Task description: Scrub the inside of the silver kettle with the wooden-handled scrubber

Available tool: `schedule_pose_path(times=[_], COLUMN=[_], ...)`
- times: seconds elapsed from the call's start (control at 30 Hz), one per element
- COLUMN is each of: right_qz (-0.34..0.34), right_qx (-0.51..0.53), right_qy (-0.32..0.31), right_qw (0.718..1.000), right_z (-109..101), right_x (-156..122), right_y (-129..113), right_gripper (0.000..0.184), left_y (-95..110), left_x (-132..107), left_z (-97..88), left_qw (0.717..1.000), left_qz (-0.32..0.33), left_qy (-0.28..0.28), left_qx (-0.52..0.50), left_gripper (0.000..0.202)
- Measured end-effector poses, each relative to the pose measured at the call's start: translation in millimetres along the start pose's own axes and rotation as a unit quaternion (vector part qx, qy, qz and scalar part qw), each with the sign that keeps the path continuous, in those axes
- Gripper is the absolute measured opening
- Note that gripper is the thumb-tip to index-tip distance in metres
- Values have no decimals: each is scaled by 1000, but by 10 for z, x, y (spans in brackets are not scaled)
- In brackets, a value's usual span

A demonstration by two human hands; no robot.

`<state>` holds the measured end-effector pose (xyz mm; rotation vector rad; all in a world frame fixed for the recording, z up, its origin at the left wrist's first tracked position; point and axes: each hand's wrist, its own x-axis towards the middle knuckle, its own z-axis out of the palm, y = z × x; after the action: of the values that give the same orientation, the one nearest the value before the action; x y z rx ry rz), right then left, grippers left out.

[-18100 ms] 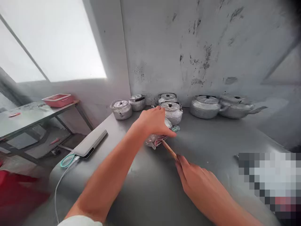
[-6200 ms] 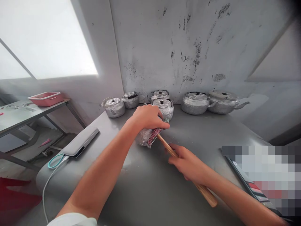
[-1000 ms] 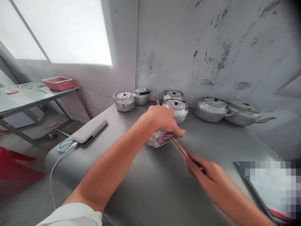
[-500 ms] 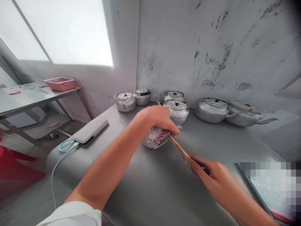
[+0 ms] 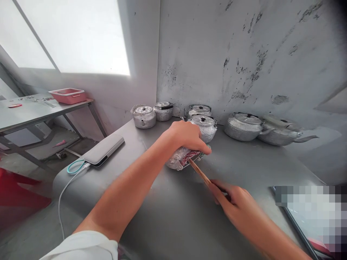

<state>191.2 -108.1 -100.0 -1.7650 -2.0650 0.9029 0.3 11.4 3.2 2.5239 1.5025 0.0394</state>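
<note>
Wooden stick (image 5: 200,172) farther left than before

I find no legible text, label, brand, number or sign; on the dark-edged screen (image 5: 301,220) at my right, pixelation covers much of the surface.

Your wooden stick (image 5: 199,172) now has its tip farther from your left hand's (image 5: 187,135) thumb and nearer the metal vessel's (image 5: 172,161) rivets than half a second ago. Your right hand (image 5: 236,205) sits slightly farther left.
</note>
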Motion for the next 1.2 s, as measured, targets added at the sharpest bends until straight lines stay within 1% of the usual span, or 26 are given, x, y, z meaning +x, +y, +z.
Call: schedule_pose_path(times=[0.07, 0.17, 0.43, 0.53, 0.7, 0.8, 0.9, 1.0, 1.13, 1.2], right_qz=[-9, -4, 12, 12, 43, 56, 78, 70, 81, 73], right_qx=[0, -5, 21, 49, 81, 109, 120, 141, 144, 149], right_qy=[6, -1, -14, -11, -21, -17, -32, -22, -49, -44], right_qw=[1000, 1000, 1000, 999, 996, 992, 989, 987, 985, 985], right_z=[10, 13, 7, -3, -39, -64, -78, -76, -72, -77], right_x=[8, 27, 14, 18, 27, 17, 5, 2, 8, 9], right_y=[-1, 0, -8, 6, 16, -17, -60, -85, -93, -92], right_gripper=[43, 43, 45, 44, 45, 48, 49, 49, 46, 46], left_y=[2, 3, 45, 68, 82, 80, 72, 61, 57, 59], left_x=[4, 13, 8, -4, -13, -12, 2, 21, 30, 27], left_z=[5, 9, 8, 5, 3, 4, 11, 21, 25, 23], left_qw=[1000, 1000, 1000, 1000, 1000, 1000, 1000, 1000, 1000, 1000], left_qz=[1, 3, -5, -8, -8, -6, -5, -5, -4, -6], left_qy=[4, 6, 4, 6, 5, 8, 7, 4, 7, 9], left_qx=[-1, -3, 1, 4, 5, 6, 5, 7, 9, 9], left_gripper=[46, 43, 42, 41, 40, 41, 41, 41, 43, 43])
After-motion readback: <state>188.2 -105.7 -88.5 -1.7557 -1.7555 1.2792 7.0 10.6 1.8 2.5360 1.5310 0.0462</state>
